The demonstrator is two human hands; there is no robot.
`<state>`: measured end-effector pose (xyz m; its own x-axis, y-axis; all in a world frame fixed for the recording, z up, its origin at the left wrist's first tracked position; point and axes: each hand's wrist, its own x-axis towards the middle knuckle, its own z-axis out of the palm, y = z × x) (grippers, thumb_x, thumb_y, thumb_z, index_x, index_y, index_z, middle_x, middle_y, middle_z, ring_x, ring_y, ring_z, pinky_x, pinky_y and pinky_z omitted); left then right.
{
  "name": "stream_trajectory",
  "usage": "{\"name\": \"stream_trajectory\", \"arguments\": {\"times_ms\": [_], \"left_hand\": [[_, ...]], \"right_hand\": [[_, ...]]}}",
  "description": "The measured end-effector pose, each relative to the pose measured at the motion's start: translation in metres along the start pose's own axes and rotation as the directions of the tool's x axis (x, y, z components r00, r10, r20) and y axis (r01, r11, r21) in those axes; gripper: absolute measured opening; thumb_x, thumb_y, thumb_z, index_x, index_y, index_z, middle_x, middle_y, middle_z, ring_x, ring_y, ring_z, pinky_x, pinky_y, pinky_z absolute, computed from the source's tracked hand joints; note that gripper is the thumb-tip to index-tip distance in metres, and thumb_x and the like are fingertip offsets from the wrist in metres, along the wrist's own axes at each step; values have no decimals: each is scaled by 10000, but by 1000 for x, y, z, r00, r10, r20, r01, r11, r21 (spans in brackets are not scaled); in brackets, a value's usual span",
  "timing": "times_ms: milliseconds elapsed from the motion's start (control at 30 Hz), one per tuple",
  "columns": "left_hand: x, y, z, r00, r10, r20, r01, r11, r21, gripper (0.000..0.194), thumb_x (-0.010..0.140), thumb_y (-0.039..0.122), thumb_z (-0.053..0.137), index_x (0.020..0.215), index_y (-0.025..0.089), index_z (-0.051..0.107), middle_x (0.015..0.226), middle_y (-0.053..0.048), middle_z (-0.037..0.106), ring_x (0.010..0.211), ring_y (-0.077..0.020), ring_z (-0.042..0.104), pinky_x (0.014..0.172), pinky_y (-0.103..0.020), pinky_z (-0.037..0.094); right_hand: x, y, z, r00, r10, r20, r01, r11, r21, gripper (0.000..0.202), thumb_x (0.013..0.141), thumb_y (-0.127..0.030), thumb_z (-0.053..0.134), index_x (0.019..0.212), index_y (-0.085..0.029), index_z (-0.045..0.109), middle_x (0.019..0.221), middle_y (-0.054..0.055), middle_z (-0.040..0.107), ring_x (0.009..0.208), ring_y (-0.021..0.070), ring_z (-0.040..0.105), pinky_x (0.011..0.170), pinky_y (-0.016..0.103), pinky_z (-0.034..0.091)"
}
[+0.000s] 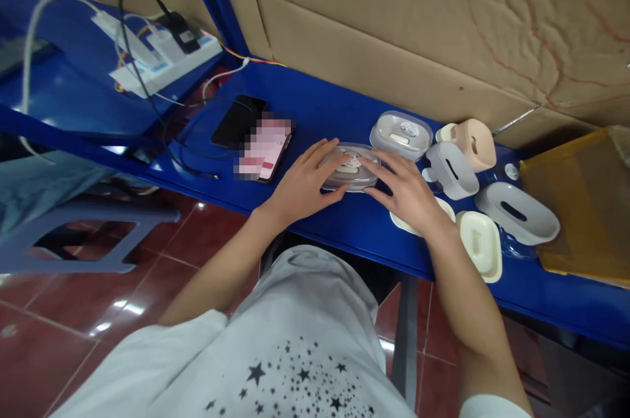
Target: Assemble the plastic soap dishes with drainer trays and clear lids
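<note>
Both hands rest on one clear lidded box [350, 170] that sits on the blue shelf [319, 109], directly in front of the person.

Left hand [301, 183]: fingers spread and laid flat over the left side and top of the box, thumb against its near edge. Right hand [406, 189]: fingers extended across the right side of the lid, palm just beside the box. Neither hand is closed into a grip; both press or steady the box from above.

Just behind the box stands a second clear lidded box [401, 134]. To the right lie a pink case [473, 142], a grey lid [450, 170], a grey tray [516, 211] and a cream lid [481, 244], close together. A phone [266, 150] lies left of the box, near the left hand. A power strip [165, 57] with cables sits further left, well apart
</note>
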<state>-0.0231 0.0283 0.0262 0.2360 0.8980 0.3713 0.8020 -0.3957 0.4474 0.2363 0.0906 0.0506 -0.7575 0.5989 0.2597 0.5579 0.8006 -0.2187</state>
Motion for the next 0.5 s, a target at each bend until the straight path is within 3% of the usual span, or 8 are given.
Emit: {"name": "stream_trajectory", "arguments": {"times_ms": [267,500], "left_hand": [[-10,-5,6,997,72,39,-71,997,-25,587,1107,398,574,1669,313,428,1803,-133,284,1700,-334,197,1326,-632,327],[-11,-4,10,995,96,28,-96,995,3,576,1096,395,598,1648,284,473,1791,-155,305,1691,-351,224,1333,-611,324]], "right_hand": [[1,-4,-7,1000,-6,24,6,999,-31,561,1068,-308,624,1622,-306,529,1594,152,583,1457,373,565,1212,612,458],[-3,-4,-8,1000,-17,12,19,993,-120,507,1081,-308,601,1583,-244,581,1520,172,646,1381,362,628,1182,579,508]]}}
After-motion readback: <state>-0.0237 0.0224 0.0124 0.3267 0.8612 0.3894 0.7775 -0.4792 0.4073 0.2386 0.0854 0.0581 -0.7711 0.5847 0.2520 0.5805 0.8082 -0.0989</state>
